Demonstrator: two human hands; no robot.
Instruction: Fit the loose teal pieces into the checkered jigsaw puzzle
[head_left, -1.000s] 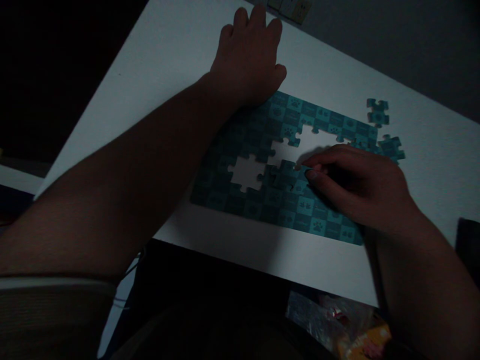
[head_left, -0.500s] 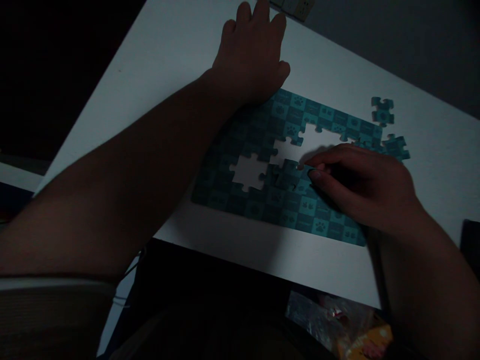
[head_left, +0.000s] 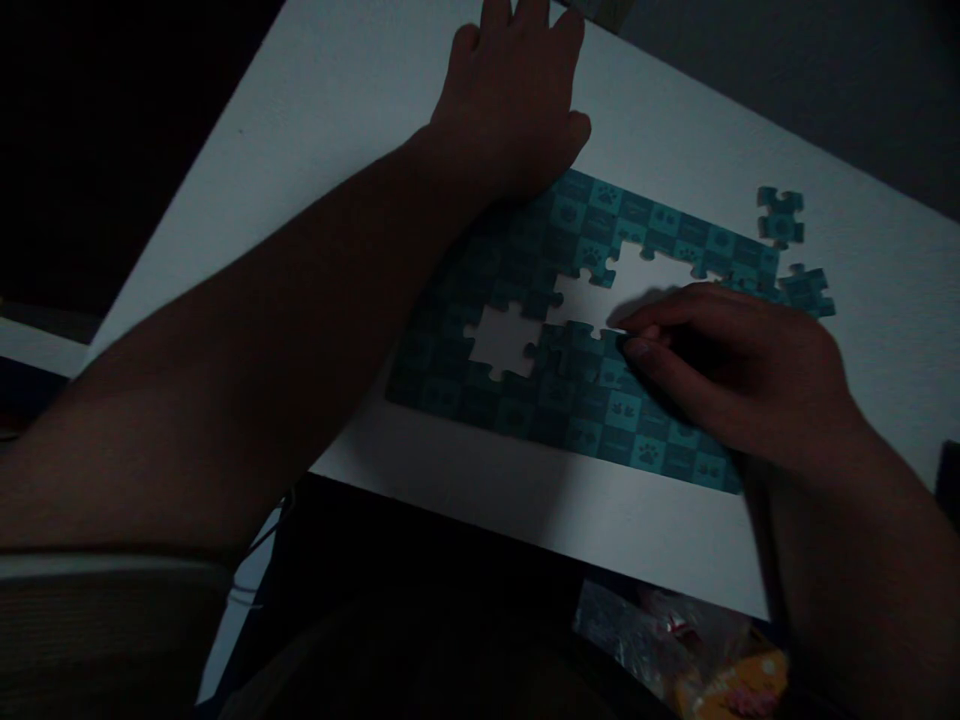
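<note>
A teal jigsaw puzzle (head_left: 645,430) with a checkered paw-print pattern lies on the white table, with two gaps showing the tabletop. My right hand (head_left: 757,365) is over its right part, thumb and forefinger pinched at the right edge of a puzzle piece (head_left: 581,350) beside the larger gap. That piece lies about level with its neighbours. The other right fingers curl under the palm, partly hidden. My left hand (head_left: 517,100) rests palm down at the puzzle's far left corner, fingers spread; its forearm covers part of the puzzle's left side.
Two loose puzzle pieces, one farther back (head_left: 781,216) and one nearer (head_left: 807,290), lie by the puzzle's far right corner. The white table (head_left: 465,480) ends close in front of the puzzle. Below the edge are a clear plastic bag (head_left: 630,640) and an orange packet (head_left: 739,685).
The puzzle piece at my right fingertips was slightly raised and has settled flatter against its neighbours. My left hand stays in place; the view has shifted a little.
</note>
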